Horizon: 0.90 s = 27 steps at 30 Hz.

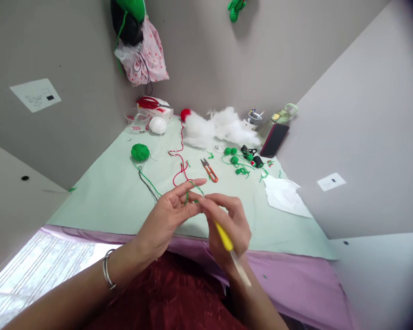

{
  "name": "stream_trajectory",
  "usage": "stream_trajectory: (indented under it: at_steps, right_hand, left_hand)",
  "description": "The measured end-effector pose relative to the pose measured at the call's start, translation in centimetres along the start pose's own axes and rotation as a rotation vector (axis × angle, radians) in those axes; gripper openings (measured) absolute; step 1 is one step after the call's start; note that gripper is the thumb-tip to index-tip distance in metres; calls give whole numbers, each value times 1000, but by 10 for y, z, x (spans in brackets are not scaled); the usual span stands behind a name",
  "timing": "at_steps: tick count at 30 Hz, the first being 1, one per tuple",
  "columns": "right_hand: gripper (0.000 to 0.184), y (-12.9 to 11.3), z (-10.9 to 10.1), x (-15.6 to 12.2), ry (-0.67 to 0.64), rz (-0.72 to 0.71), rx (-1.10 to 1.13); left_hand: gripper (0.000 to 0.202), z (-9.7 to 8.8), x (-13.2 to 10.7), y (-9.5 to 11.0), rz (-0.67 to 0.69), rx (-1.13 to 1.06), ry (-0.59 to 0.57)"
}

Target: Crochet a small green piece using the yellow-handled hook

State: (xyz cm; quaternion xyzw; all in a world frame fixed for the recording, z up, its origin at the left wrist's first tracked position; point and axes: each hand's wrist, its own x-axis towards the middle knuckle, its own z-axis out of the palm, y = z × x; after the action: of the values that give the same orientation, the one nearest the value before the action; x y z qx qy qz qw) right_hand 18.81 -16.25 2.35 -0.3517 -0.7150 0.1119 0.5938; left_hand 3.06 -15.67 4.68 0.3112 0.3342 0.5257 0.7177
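Observation:
Over the front of the table, my right hand (229, 224) is closed around a crochet hook (225, 236) with a yellow grip and a pale handle end. Its tip meets the fingers of my left hand (174, 208). That hand pinches green yarn (151, 183), with a strand looped over its raised index finger. Any small piece of crochet between the fingertips is mostly hidden. The strand leads back to a green yarn ball (140, 152) at the left. Just beyond my hands lie orange thread snips (209, 171) and a loose red strand (181, 168).
White stuffing (220, 128) is heaped at the back, beside a red yarn ball (185, 114) and a white yarn ball (158, 125). Several green crocheted balls (234, 160) lie right of centre. A phone (274, 140) leans on a bottle (280, 114). White paper (285, 195) lies at the right edge.

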Motion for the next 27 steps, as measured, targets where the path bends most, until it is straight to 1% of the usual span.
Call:
stream_trajectory:
  at_steps: [1, 2, 3, 4, 6, 7, 9, 12, 14, 17, 20, 25, 27]
  right_hand:
    - [38, 0, -1, -1, -4, -43, -36]
    - [37, -1, -3, -1, 8, -45, -33]
    - [35, -1, -4, 0, 34, -4, 8]
    - [31, -1, -5, 2, 70, 70, 79]
    - [25, 0, -4, 6, 129, 232, 261]
    - [23, 1, -3, 7, 133, 289, 344]
    - [19, 4, 1, 9, 84, 357, 456]
    - [15, 10, 5, 8, 31, 426, 507]
    - [15, 13, 5, 8, 48, 479, 532]
    - [22, 13, 4, 12, 65, 537, 570]
    - [25, 10, 4, 14, 41, 511, 540]
    - [23, 2, 5, 9, -26, 336, 274]
    - [25, 1, 5, 6, -41, 273, 206]
  left_hand:
    - [45, -1, 1, 1, -63, -38, -11]
    - [43, -3, 2, 2, -121, -76, -17]
    - [41, -5, 3, 3, -163, -109, -15]
    - [39, -6, 4, 4, -177, -131, -5]
    - [38, -8, 5, 5, -141, -130, 20]
    - [38, -8, 4, 5, -108, -103, 25]
    - [40, -8, 3, 4, -42, -9, 18]
    - [39, -7, 0, 1, 46, 151, 13]
    - [38, -9, -1, 0, 79, 202, 23]
    - [35, -14, 0, 1, 93, 234, 36]
    - [33, -20, 1, 0, 109, 260, 58]
    - [34, -26, 2, 0, 160, 342, 85]
    - [35, -26, 3, 1, 183, 395, 86]
